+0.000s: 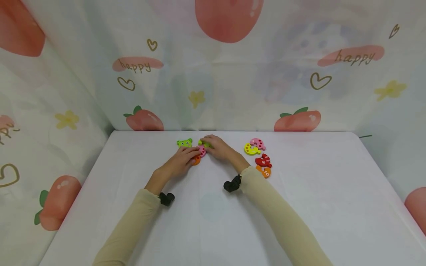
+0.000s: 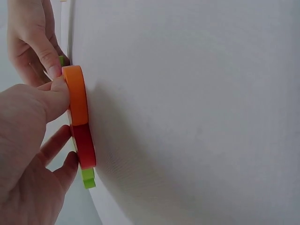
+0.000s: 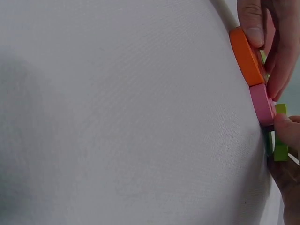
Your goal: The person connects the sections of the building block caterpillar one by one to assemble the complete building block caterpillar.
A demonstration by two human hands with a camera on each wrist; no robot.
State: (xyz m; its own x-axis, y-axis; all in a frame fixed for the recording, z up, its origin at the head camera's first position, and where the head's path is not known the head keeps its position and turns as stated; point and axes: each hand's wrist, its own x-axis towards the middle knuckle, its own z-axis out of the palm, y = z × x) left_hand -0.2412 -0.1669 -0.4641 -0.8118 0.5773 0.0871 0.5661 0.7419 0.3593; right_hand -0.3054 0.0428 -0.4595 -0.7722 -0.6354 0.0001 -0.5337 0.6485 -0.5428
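Observation:
A row of joined, colourful puzzle pieces lies near the table's far edge. It begins at the left with a green animal-face piece (image 1: 184,143) and includes a red piece (image 2: 85,146), an orange piece (image 2: 77,96) and a pink piece (image 3: 262,104). Across this row lies my left hand (image 1: 181,161), its thumb touching the orange piece and its fingertips spread over the neighbouring pieces, which it partly covers. My right hand (image 1: 217,147) pinches a light green piece (image 3: 281,140) between thumb and fingers. That piece is held slightly above the table, beside the pink one.
To the right of my hands lie more puzzle pieces: a pink one (image 1: 258,143), a yellow one (image 1: 251,149), a red one (image 1: 263,161) and an orange one (image 1: 264,171). A patterned curtain (image 1: 213,81) hangs behind the white table (image 1: 206,229).

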